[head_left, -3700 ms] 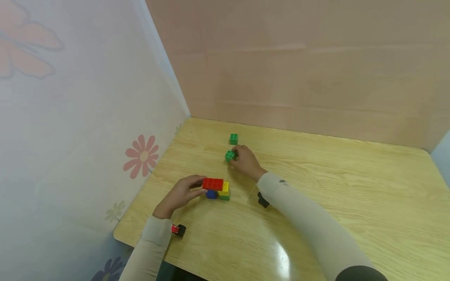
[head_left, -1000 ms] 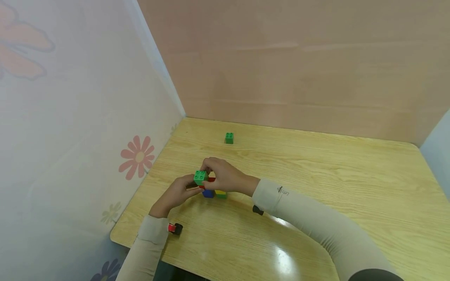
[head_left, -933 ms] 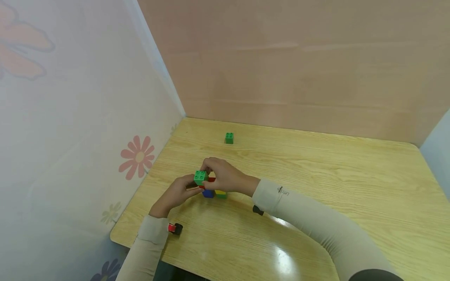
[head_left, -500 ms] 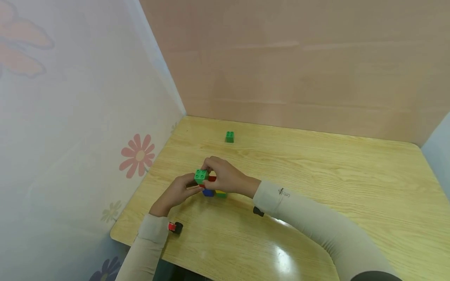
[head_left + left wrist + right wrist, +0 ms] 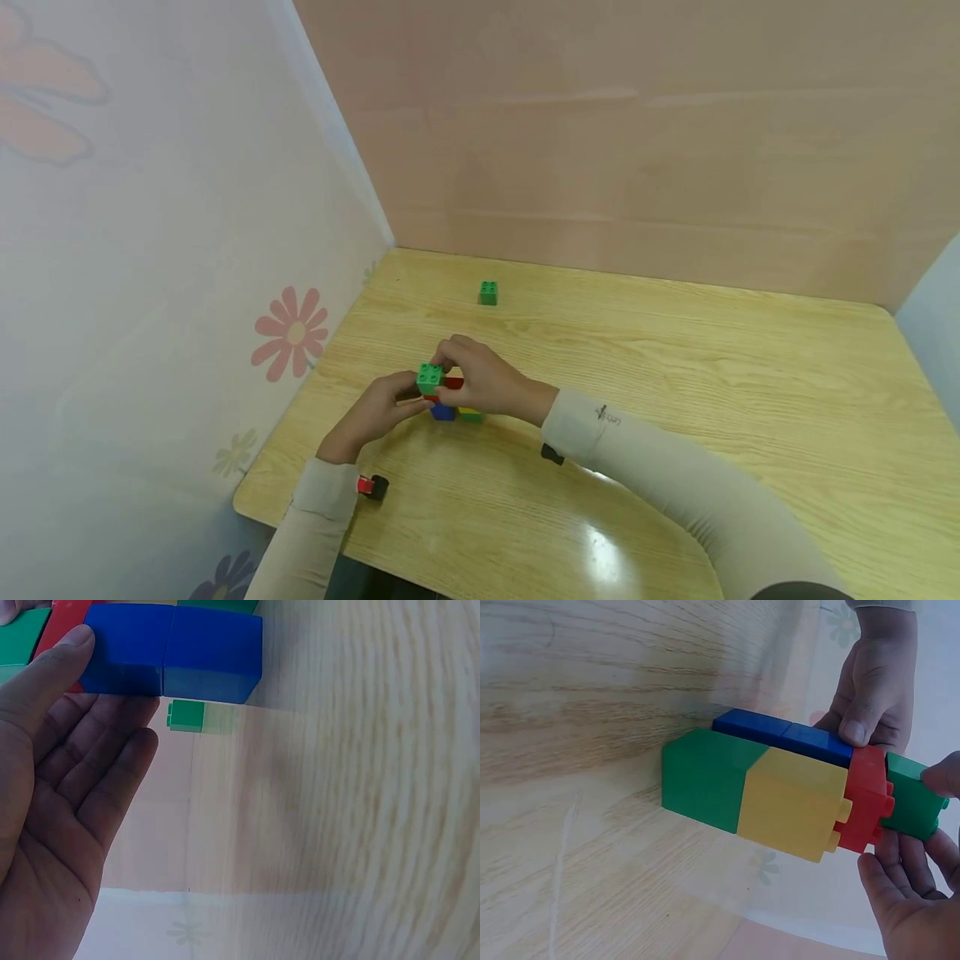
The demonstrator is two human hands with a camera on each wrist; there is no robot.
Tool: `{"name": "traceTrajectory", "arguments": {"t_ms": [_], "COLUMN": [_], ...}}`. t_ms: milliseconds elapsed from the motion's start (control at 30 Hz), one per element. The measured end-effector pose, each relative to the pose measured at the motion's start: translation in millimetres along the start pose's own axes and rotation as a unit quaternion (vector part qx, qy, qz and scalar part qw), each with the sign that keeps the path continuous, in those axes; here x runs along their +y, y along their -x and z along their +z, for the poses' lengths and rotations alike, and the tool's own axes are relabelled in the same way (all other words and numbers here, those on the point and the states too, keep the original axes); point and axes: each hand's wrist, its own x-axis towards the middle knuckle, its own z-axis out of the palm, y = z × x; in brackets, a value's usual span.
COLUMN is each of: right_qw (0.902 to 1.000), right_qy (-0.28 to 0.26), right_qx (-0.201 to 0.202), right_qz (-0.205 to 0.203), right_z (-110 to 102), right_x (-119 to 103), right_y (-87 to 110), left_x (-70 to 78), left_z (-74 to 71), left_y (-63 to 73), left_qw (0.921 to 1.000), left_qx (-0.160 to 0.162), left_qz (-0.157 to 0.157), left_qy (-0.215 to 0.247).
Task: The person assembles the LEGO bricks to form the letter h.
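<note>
Well, my right forearm (image 5: 675,487) slants in from the near right of the red brick (image 5: 454,383), and my right hand (image 5: 487,379) bends over that brick with its fingers pointing left. The hand is narrow: thumb on one side, fingertips on the other, pinching the upper green brick (image 5: 430,380) on top of the red brick's left end. Whether it is pressed fully onto the studs I cannot tell. Its own studs face up, and its top looks square, with no longer side.

My left forearm (image 5: 303,529) lies to the near left of the red brick, and my left hand (image 5: 375,412) is at its left end, steadying the stack in a narrow grip. The thumb rests on the upper blue brick (image 5: 124,649), close under the red brick, with fingers partly hidden behind.

The red brick's long axis is level and runs left to right, from above the upper blue brick and the lower blue brick (image 5: 211,652) to the yellow brick (image 5: 791,802), whose outer studs show uncovered. Below the yellow one is the lower green brick (image 5: 709,780), standing on the bench (image 5: 750,392). Well beyond the red brick, a spare green brick (image 5: 488,294) sits studs up
</note>
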Motion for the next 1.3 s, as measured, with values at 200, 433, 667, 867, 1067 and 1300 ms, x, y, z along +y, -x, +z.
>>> {"name": "traceTrajectory", "arguments": {"t_ms": [200,433,667,867,1067,1300], "right_qw": [0.9997,0.9996,0.9997,0.9995,0.9990,0.9992], "right_qy": [0.023,0.021,0.017,0.026,0.030,0.034], "right_qx": [0.000,-0.010,-0.002,0.012,0.013,0.015], "right_qz": [0.004,0.013,0.018,0.018,0.030,0.015], "right_z": [-1.7,-0.9,2.5,3.6,6.6,6.5], "right_x": [-2.9,-4.4,-4.2,-3.0,0.0,-0.7], "right_y": [-2.8,-6.7,-6.1,-5.1,-0.3,1.1], "left_x": [10.9,8.8,4.3,4.9,8.4,8.3], "left_z": [-3.4,-4.1,-5.1,-4.4,-1.2,-2.4], "left_y": [0.4,2.4,3.7,1.1,1.1,0.5], "left_qw": [1.0000,1.0000,0.9998,0.9999,0.9999,0.9999], "left_qx": [-0.002,0.001,-0.013,-0.009,-0.012,-0.015], "left_qz": [0.003,-0.005,-0.010,0.005,0.005,0.007], "left_qy": [0.004,0.007,0.015,0.005,0.006,0.001]}}
